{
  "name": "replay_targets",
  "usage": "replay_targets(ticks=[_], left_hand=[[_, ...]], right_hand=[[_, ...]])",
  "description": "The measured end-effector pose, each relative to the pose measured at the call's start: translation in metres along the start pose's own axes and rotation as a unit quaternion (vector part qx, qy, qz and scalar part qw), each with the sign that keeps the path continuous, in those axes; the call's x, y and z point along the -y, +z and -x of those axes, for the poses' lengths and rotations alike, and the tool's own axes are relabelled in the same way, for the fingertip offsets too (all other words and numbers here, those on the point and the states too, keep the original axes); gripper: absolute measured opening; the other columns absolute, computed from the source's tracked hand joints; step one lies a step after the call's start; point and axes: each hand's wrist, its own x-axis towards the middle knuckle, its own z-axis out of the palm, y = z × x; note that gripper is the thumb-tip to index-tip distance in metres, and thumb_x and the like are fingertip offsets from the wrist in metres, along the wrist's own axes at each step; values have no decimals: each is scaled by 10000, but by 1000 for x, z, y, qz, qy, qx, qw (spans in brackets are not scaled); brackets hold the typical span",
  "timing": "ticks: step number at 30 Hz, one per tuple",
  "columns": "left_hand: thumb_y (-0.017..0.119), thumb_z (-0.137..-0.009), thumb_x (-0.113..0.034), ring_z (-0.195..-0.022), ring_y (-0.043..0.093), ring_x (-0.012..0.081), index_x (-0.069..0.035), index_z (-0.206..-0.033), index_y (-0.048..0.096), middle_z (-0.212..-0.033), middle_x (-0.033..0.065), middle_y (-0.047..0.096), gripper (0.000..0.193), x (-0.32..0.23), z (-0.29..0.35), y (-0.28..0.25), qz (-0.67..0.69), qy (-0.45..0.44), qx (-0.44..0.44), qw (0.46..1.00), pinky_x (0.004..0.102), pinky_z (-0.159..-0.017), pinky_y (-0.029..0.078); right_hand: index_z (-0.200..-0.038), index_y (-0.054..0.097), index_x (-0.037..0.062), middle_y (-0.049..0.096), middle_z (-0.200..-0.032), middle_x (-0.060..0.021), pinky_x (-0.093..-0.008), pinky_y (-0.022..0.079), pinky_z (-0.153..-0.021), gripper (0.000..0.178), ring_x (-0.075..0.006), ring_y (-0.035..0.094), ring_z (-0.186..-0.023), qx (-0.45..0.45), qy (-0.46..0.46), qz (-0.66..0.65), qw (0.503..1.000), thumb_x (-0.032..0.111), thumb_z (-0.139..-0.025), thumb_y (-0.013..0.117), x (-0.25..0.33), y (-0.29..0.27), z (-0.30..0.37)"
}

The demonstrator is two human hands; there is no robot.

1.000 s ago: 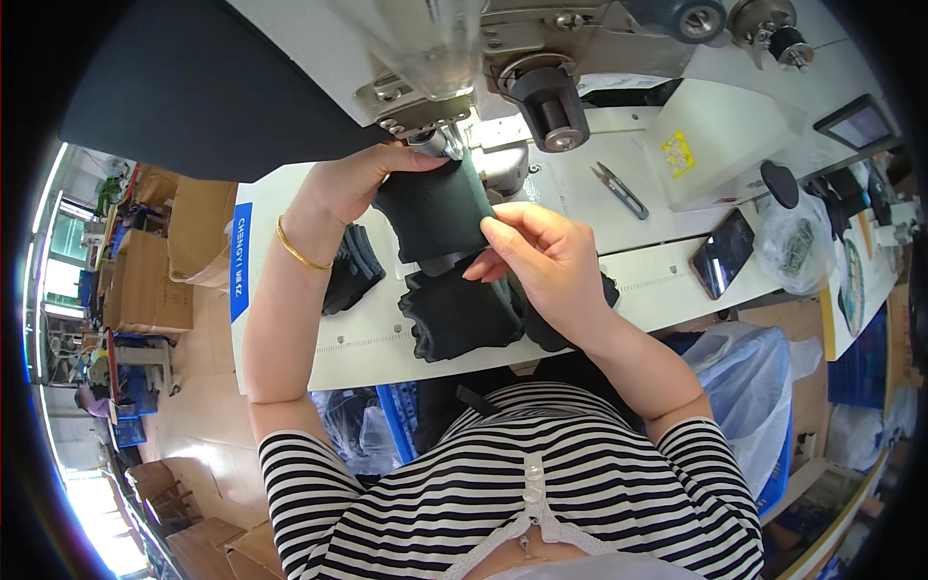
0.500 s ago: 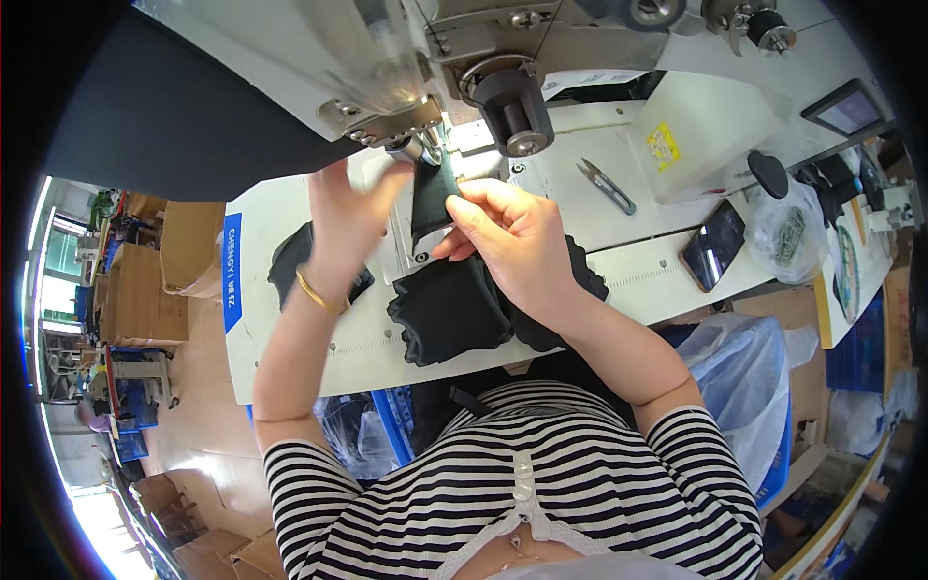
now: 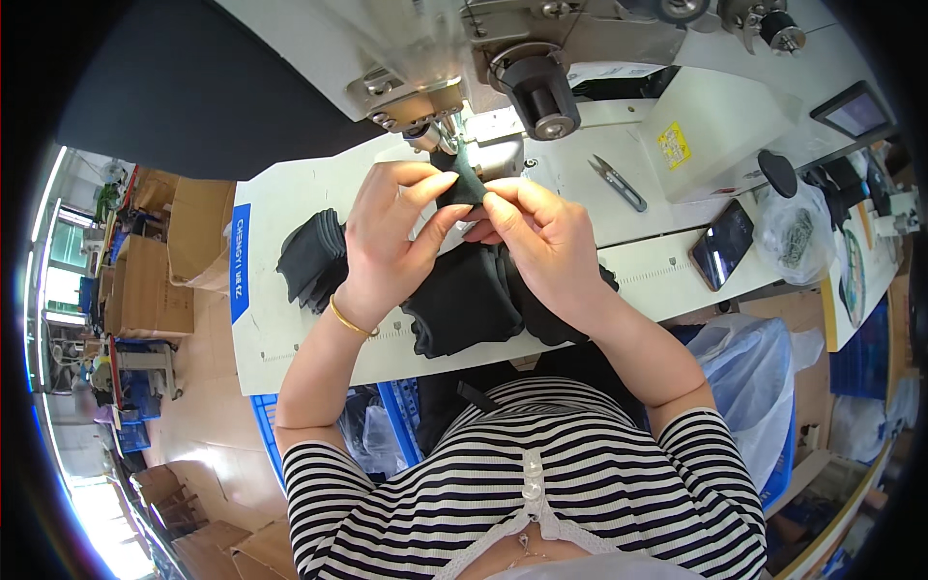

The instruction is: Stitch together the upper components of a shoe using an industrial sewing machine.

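Note:
A small black fabric piece (image 3: 464,184) hangs at the needle area of a sewing machine (image 3: 418,104), its upper end beside the presser foot. My left hand (image 3: 391,232) pinches the left side of this piece between thumb and fingers. At its lower right edge, my right hand (image 3: 546,237) has thumb and forefinger closed on the same fabric. Just below my hands lies a stack of black fabric pieces (image 3: 462,307). A second pile of black pieces (image 3: 565,324) is partly hidden under my right forearm, and a third stack (image 3: 314,259) sits left of my left hand.
On the white table (image 3: 280,333), thread snips (image 3: 619,184) and a phone (image 3: 721,246) lie to the right, near a clear plastic bag (image 3: 795,237). A black spool-like cylinder (image 3: 541,97) hangs over the work. Blue crates (image 3: 398,411) stand below the table; cardboard boxes (image 3: 155,290) are at left.
My left hand, blurred near the machine before, has come down right and now pinches the fabric piece. My right hand keeps its hold. The whole view has shifted slightly.

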Motion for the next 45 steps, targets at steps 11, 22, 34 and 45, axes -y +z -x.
replay_targets(ticks=[11,22,34,45], left_hand=[[715,-599,27,-783,624,257,24,-950,706,-897,91,631,350,-10,-1,9,-166,184,-64,967,372,-700,528],[696,-608,18,-811,633,257,58,-926,724,-907,104,650,322,-15,0,7,-195,222,-40,955,387,-716,553],[683,-669,-34,-869,624,232,13,-965,710,-954,71,636,301,-13,6,9,-249,177,-62,950,375,-782,531],[677,-581,-68,-817,648,228,32,-947,737,-930,94,672,384,3,3,6,-234,244,-82,938,361,-760,552]], right_hand=[[-964,660,-31,718,-792,-104,-259,547,-655,177,-137,714,-713,-6,-16,36,999,125,-960,575,2,-1,-2],[-888,638,-33,682,-715,-70,-245,528,-621,200,-113,670,-651,15,1,-21,1000,128,-961,545,0,-2,-3],[-790,635,-17,618,-608,-45,-252,446,-537,184,-79,586,-571,-16,23,29,999,127,-890,582,5,3,-6],[-811,644,-6,620,-607,-26,-239,420,-506,188,-58,551,-547,-20,23,-9,999,127,-923,573,2,8,-11]])
